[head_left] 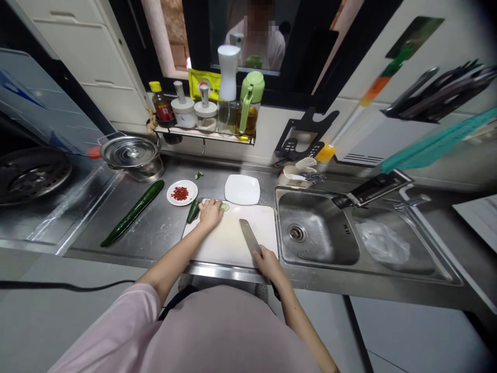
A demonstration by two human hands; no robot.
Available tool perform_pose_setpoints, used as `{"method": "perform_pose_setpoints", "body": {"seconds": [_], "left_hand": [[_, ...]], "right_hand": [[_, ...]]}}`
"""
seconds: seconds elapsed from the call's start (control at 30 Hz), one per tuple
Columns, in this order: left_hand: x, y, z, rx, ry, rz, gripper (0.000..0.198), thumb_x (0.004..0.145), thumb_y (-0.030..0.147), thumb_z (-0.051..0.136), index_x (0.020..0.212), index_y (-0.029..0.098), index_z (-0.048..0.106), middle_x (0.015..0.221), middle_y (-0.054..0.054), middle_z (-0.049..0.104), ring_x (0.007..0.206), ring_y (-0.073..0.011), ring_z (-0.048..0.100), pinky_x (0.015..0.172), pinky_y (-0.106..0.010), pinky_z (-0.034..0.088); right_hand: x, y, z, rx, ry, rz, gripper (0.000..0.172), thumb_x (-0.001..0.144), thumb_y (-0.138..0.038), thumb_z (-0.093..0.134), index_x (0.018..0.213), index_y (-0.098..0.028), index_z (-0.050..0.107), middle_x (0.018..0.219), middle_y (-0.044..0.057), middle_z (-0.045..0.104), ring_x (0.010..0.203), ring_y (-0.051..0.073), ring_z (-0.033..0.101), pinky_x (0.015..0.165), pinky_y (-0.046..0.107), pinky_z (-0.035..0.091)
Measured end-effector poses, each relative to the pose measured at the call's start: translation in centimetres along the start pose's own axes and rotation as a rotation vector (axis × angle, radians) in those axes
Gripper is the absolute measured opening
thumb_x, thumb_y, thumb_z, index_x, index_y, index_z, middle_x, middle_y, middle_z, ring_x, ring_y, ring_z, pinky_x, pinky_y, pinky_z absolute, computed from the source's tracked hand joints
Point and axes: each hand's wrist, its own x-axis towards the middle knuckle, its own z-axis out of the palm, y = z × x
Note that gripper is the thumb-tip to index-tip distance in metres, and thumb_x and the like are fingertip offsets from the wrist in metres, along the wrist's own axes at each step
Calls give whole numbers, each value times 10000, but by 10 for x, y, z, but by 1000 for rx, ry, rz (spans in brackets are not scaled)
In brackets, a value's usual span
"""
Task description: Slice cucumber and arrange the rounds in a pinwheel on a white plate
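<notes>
My left hand (212, 213) is closed over a piece of cucumber (224, 206) near the far edge of the white cutting board (225, 243). Its pale cut face shows to the right of my fingers; the rest lies hidden under them. Just left of that hand, a dark green cucumber piece (193, 211) rests on the board's left edge. My right hand (267, 260) grips the handle of a kitchen knife (249, 234), its blade angled away over the right part of the board, apart from the cucumber.
A whole cucumber (134, 212) lies on the steel counter at left, near a plate of chopped red pieces (180, 193). Behind the board sits a white square plate (242, 189). A lidded pot (134, 158) stands back left; a sink (318, 238) is at right.
</notes>
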Motion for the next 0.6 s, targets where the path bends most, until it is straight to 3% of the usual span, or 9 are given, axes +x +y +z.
{"method": "perform_pose_setpoints", "body": {"seconds": [0.17,0.37,0.6], "left_hand": [[12,6,5,34,-69,9,327,888,360,456,1123,232,643,1130,-149,578,1107,-331,450,918,-480,252],[11,7,6,-69,-47,50,249,877,255,459,1029,224,654,1111,-134,617,1106,-312,471,935,-469,237],[0,11,6,-382,-71,-144,159,824,293,550,913,220,660,865,-27,694,883,-212,588,890,-395,330]], "right_hand": [[2,2,2,-4,1,-6,226,932,-285,418,985,-167,602,772,32,650,721,150,564,629,221,320],[1,0,0,11,-9,26,240,933,-293,412,1003,-163,600,788,39,660,732,149,571,617,216,326],[-2,-1,-1,34,1,47,257,934,-300,400,1012,-159,600,763,29,657,721,145,575,611,216,335]]}}
